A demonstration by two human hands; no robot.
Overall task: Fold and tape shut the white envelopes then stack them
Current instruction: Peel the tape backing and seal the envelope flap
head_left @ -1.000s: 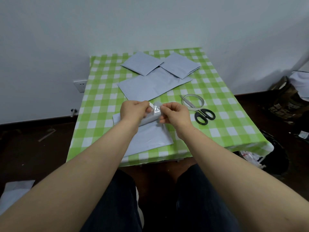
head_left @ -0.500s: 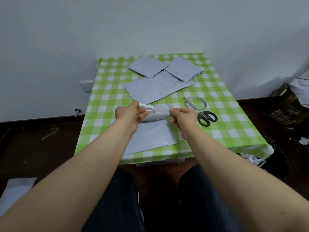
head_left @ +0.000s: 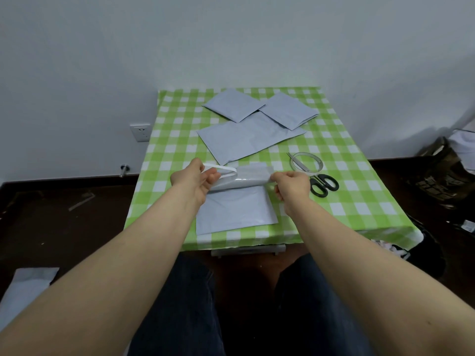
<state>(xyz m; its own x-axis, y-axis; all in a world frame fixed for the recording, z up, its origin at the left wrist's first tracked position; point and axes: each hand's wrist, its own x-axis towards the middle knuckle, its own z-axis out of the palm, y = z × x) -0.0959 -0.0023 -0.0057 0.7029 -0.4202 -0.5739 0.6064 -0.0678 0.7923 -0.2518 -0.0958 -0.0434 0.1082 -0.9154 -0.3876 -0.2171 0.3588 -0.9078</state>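
tape (head_left: pixel 253 173) between left hand (head_left: pixel 191 179), right hand (head_left: pixel 291 185)

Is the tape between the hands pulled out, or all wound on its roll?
Pulled out: a clear strip stretches from the roll in the left hand to the right hand, which pinches its free end.

Left hand (head_left: pixel 195 181) grips tape roll (head_left: pixel 221 169); right hand (head_left: pixel 293 186) pinches the stretched tape strip (head_left: pixel 253 173) above near envelope (head_left: pixel 236 210) on checked table (head_left: pixel 359 181).
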